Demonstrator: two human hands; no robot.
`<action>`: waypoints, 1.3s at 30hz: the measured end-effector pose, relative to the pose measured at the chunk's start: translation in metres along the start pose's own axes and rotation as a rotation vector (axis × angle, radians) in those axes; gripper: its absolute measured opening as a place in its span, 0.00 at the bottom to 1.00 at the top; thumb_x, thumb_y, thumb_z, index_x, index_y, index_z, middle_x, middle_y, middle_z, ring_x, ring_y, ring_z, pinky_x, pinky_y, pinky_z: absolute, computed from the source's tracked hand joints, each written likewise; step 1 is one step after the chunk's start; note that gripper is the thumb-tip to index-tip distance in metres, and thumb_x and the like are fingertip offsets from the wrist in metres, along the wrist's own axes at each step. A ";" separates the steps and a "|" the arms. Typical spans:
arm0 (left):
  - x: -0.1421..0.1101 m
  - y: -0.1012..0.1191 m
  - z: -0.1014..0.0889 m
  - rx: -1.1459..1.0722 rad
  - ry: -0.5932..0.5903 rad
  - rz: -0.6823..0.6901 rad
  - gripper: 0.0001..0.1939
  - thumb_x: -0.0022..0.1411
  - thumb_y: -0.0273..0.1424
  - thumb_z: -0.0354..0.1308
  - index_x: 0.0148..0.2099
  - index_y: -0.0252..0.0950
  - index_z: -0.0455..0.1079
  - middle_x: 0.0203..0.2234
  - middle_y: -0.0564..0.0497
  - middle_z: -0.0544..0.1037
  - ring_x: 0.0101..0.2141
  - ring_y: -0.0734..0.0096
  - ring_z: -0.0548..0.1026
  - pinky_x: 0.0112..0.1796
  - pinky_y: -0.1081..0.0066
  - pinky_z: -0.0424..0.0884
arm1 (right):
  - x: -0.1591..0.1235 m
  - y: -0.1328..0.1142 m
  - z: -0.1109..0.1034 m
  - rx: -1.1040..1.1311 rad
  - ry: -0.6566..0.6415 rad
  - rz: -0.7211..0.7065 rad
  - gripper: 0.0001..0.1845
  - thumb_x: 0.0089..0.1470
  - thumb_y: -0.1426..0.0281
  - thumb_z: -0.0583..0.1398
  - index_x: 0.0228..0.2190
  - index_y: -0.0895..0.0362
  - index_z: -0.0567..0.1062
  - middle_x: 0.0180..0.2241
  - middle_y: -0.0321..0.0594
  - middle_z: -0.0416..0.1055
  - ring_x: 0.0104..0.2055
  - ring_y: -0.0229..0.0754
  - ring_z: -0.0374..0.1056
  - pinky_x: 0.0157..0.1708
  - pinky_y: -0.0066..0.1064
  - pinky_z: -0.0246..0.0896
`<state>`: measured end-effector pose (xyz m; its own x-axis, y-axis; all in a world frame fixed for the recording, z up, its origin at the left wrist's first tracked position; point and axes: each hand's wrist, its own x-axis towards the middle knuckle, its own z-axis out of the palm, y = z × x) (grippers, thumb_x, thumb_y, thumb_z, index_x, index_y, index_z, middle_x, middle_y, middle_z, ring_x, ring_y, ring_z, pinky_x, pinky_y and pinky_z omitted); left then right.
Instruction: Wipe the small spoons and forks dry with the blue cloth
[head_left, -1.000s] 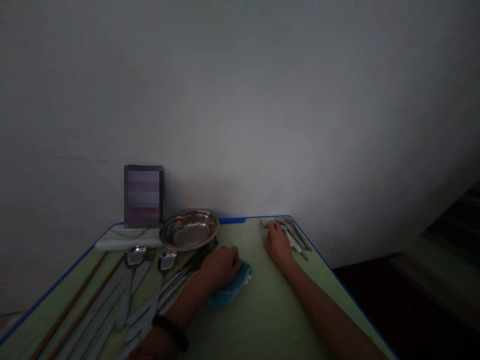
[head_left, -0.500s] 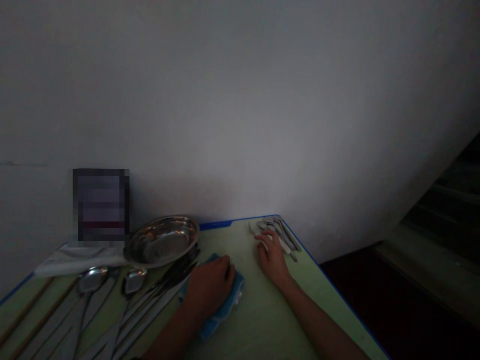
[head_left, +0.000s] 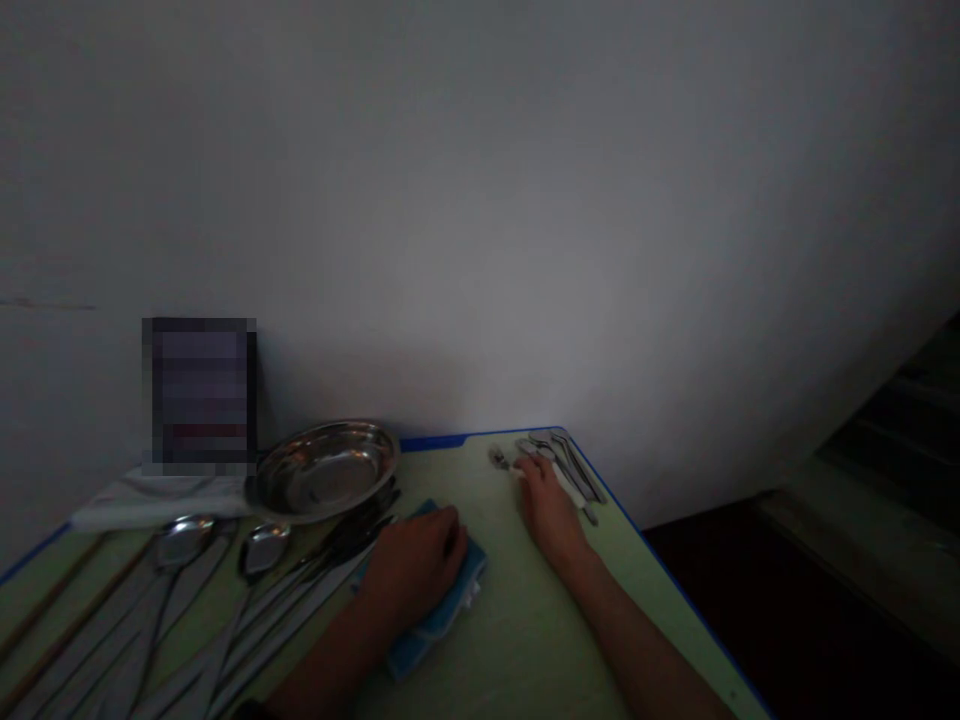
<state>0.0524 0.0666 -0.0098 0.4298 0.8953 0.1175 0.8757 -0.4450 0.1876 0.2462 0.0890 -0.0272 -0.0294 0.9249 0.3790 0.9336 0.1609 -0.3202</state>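
Observation:
My left hand (head_left: 420, 560) lies with its fingers curled over a folded blue cloth (head_left: 431, 640) on the table. At the far right corner, my right hand (head_left: 551, 505) has its fingers closed on a fork (head_left: 501, 459); its metal head juts out left of the fingertips, slightly blurred. Part of a white handle shows beside that hand. Several other metal utensils (head_left: 576, 465) lie close together to its right. Left of the cloth, a bundle of dark and silvery long-handled cutlery (head_left: 330, 560) is partly covered by my left hand and forearm.
A shiny steel bowl (head_left: 330, 475) stands by the wall, near a blurred-out dark panel (head_left: 201, 395) and a folded white cloth (head_left: 157, 500). Large spoons (head_left: 185, 542), spatula-like handles and wooden sticks (head_left: 82, 620) spread over the left side. The green table (head_left: 525, 640) has a blue edge.
The view has swung right. My right hand's fingers lifted and spread, then came down on the fork, whose head now looks turned. My left hand has stayed on the blue cloth.

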 end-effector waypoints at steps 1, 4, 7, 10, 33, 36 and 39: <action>0.000 0.000 0.000 0.000 0.001 -0.002 0.14 0.63 0.35 0.40 0.33 0.38 0.65 0.28 0.48 0.77 0.29 0.62 0.75 0.29 0.67 0.63 | -0.001 0.000 0.001 0.004 -0.004 0.000 0.19 0.53 0.77 0.45 0.45 0.54 0.65 0.49 0.46 0.58 0.38 0.41 0.66 0.36 0.32 0.63; 0.000 0.000 0.000 -0.001 0.004 -0.003 0.14 0.63 0.35 0.40 0.33 0.38 0.65 0.28 0.48 0.77 0.29 0.62 0.75 0.30 0.67 0.63 | -0.002 0.001 0.005 0.029 0.025 -0.038 0.19 0.51 0.79 0.46 0.41 0.54 0.68 0.51 0.46 0.53 0.38 0.40 0.65 0.39 0.33 0.62; -0.001 0.001 -0.002 0.002 0.007 -0.002 0.14 0.63 0.35 0.40 0.34 0.38 0.65 0.29 0.48 0.77 0.30 0.62 0.75 0.30 0.67 0.63 | -0.001 0.005 0.005 0.069 0.121 -0.091 0.22 0.51 0.80 0.45 0.46 0.56 0.66 0.52 0.48 0.51 0.48 0.42 0.60 0.48 0.35 0.56; -0.001 0.002 -0.003 0.003 0.006 -0.007 0.14 0.63 0.35 0.40 0.34 0.38 0.65 0.29 0.48 0.76 0.30 0.62 0.75 0.30 0.67 0.63 | 0.002 0.013 0.000 0.118 0.171 -0.127 0.25 0.50 0.81 0.44 0.50 0.58 0.62 0.51 0.48 0.53 0.52 0.41 0.56 0.51 0.35 0.54; -0.003 0.006 -0.008 -0.033 0.004 -0.026 0.13 0.62 0.34 0.42 0.34 0.38 0.66 0.29 0.49 0.76 0.31 0.63 0.74 0.31 0.67 0.63 | 0.008 0.037 0.005 -0.057 0.105 -0.009 0.18 0.55 0.73 0.47 0.46 0.59 0.68 0.48 0.46 0.65 0.52 0.46 0.57 0.54 0.42 0.46; -0.003 0.005 -0.006 -0.031 0.005 -0.021 0.13 0.62 0.34 0.41 0.34 0.38 0.66 0.29 0.48 0.76 0.31 0.62 0.74 0.32 0.67 0.63 | 0.006 0.035 0.004 -0.159 0.102 -0.023 0.20 0.54 0.75 0.47 0.47 0.58 0.67 0.50 0.45 0.63 0.52 0.46 0.56 0.55 0.42 0.45; -0.002 0.004 -0.005 -0.026 0.007 -0.014 0.13 0.63 0.34 0.41 0.34 0.37 0.66 0.30 0.48 0.76 0.31 0.63 0.74 0.31 0.67 0.63 | 0.004 0.031 0.002 -0.226 0.113 -0.043 0.19 0.53 0.74 0.48 0.47 0.59 0.67 0.49 0.45 0.64 0.51 0.46 0.56 0.56 0.41 0.43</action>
<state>0.0538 0.0627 -0.0043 0.4160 0.9012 0.1215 0.8755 -0.4331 0.2143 0.2747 0.0990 -0.0375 -0.0428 0.8727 0.4864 0.9888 0.1066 -0.1043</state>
